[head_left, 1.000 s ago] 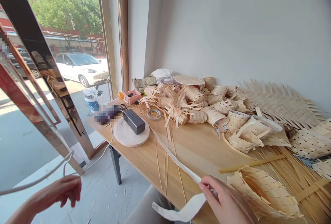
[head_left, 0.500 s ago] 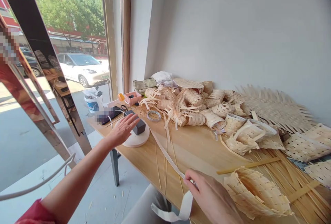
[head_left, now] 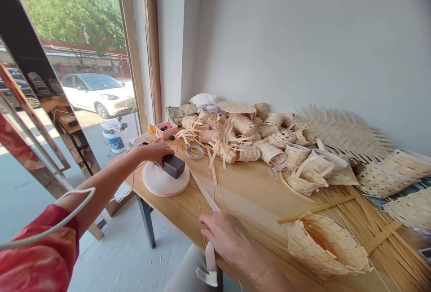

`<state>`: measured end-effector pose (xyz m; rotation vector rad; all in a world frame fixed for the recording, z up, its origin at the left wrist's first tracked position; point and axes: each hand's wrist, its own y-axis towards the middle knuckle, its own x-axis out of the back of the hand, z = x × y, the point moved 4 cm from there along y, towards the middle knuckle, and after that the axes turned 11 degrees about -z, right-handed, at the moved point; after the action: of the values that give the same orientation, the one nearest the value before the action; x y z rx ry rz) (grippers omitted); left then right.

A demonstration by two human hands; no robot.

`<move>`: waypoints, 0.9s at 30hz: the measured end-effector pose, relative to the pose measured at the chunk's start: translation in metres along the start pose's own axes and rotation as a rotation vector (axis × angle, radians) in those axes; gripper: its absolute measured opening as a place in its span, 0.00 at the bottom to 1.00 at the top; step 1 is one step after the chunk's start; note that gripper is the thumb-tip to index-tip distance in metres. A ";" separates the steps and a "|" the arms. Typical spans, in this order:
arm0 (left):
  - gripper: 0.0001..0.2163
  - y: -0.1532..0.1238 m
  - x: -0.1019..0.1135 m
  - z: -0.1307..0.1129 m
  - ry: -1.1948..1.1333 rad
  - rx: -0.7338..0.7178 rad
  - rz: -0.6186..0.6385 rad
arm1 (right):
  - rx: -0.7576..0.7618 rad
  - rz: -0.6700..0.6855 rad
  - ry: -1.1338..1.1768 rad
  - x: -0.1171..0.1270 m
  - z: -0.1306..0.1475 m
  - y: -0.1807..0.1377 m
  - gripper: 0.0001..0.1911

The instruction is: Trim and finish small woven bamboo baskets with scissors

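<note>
My left hand (head_left: 155, 151) reaches across the table corner and rests on the near end of a dark grey block (head_left: 173, 166), which lies on a white round disc (head_left: 164, 182). The fingers curl over the block's end. My right hand (head_left: 226, 237) lies near the front edge of the wooden table (head_left: 256, 193), fingers closed on a long white strip (head_left: 206, 197). That strip runs from the disc toward me and hangs off the table edge below my hand.
A heap of small woven bamboo baskets (head_left: 256, 141) and loose slivers fills the table's back. A half-woven basket (head_left: 323, 247) lies at the front right, woven mats (head_left: 340, 132) behind. A tape ring (head_left: 195, 151), a pink tray (head_left: 166, 130), and a window (head_left: 77, 72) are at left.
My left hand rose from low beside me, stretched out to the table corner and came down on the dark block. My right hand slid left along the white strip.
</note>
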<state>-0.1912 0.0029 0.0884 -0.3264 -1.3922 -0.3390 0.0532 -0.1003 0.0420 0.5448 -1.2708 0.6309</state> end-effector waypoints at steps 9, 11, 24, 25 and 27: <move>0.20 -0.023 0.007 -0.010 0.023 0.257 -0.053 | -0.132 -0.007 0.016 0.010 -0.023 -0.027 0.09; 0.21 -0.026 0.004 -0.006 0.019 0.314 -0.051 | -0.164 -0.039 0.027 0.014 -0.034 -0.041 0.10; 0.25 -0.036 -0.019 -0.106 -0.042 0.087 -0.328 | -0.123 -0.479 0.164 0.043 -0.077 -0.091 0.15; 0.26 -0.038 -0.027 -0.112 -0.029 0.088 -0.389 | -0.123 -0.479 0.160 0.042 -0.077 -0.093 0.15; 0.24 -0.042 -0.043 -0.116 -0.014 0.107 -0.467 | -0.140 -0.483 0.159 0.040 -0.080 -0.100 0.16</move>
<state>-0.1106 -0.0818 0.0293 0.0905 -1.4876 -0.6422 0.1858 -0.1120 0.0609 0.6434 -0.9755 0.1749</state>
